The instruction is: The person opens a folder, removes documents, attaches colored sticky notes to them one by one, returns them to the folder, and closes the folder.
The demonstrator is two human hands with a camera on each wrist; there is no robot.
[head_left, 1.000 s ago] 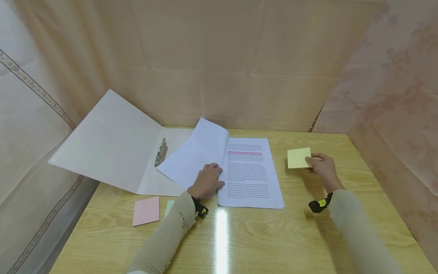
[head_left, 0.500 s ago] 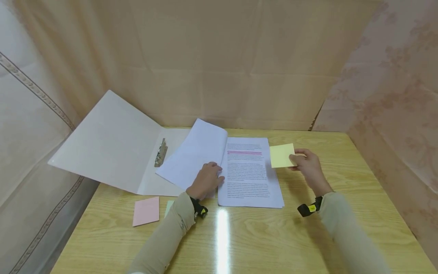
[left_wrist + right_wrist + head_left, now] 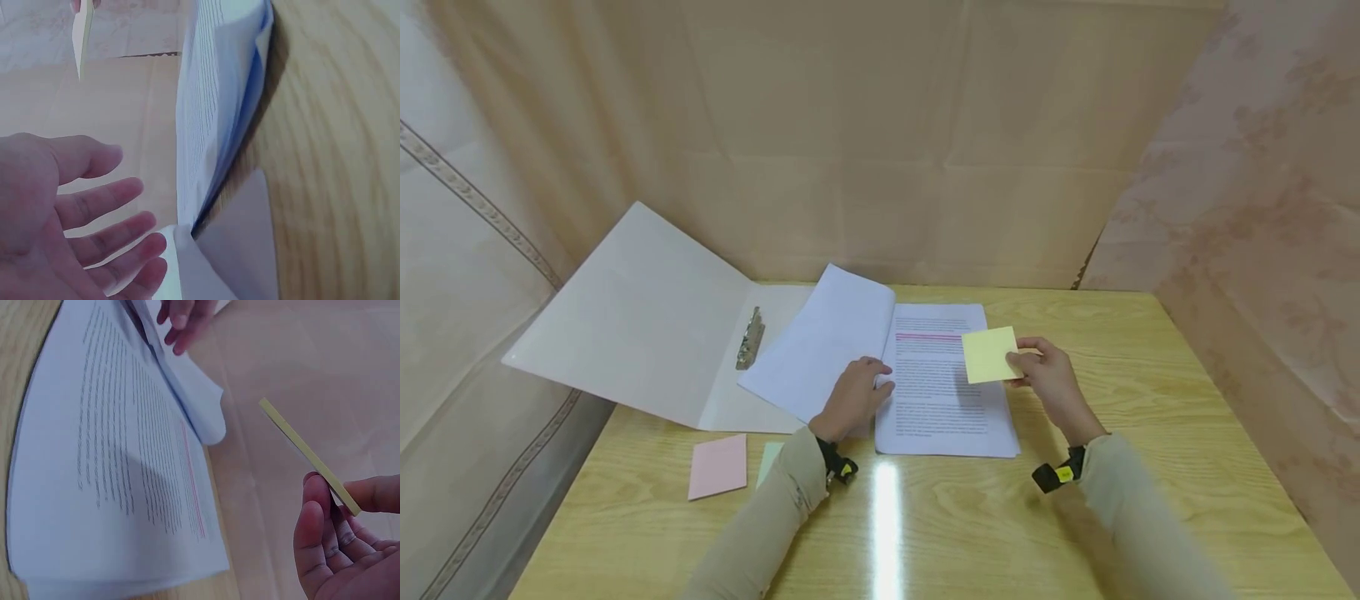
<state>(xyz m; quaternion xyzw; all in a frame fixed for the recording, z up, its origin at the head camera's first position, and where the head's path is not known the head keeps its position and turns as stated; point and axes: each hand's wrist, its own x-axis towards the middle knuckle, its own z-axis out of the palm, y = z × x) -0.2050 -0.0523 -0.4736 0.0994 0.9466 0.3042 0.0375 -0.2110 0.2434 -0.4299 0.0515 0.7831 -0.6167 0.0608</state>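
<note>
A stack of printed pages lies on the table, its text crossed by pink highlighted lines near the top. Turned-over sheets curl to the left across an open white folder. At the fold between them is my left hand, its fingers loosely extended in the left wrist view. My right hand pinches a pad of yellow sticky notes between thumb and fingers. The pad is held above the right side of the printed page and casts a shadow on it. The right wrist view shows the pad's thin edge.
A metal clip is fixed near the folder's spine. In front of the folder lie a pink sticky-note pad and a pale green one, partly hidden by the left sleeve. Beige cloth hangs behind the wooden table.
My right hand has moved left with the yellow sticky notes, from beside the stack to over the printed page. My left hand has stayed almost in place at the fold.
</note>
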